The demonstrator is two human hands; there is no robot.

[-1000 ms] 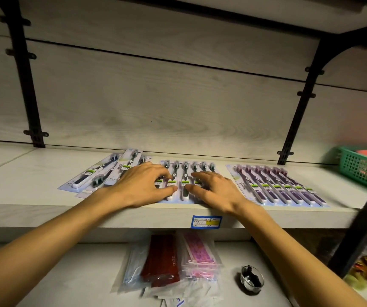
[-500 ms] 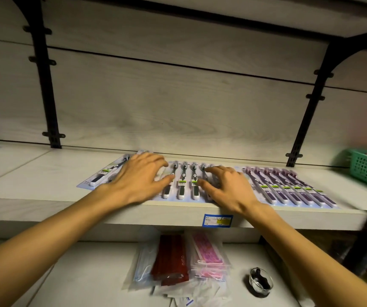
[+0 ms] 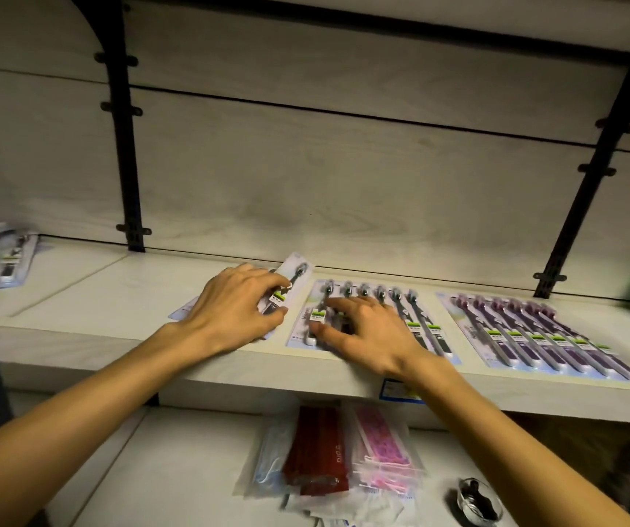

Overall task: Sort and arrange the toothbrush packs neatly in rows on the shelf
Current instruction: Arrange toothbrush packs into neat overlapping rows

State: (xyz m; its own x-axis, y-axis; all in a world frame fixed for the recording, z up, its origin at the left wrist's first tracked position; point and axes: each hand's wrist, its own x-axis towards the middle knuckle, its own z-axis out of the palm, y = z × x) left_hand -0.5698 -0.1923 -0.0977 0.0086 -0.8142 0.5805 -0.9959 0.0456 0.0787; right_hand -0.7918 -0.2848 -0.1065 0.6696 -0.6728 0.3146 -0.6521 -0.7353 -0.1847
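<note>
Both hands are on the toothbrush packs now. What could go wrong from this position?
1. The left hand covers several loose packs lying at an angle near the shelf's front edge; a push could slide one off.
2. The right hand presses on the black-brush row; shifting it may disturb the alignment or bump the purple row beside it.

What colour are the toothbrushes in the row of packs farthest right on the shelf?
Dark purple handles in the rightmost toothbrush packs, clearest in the head view.
</note>
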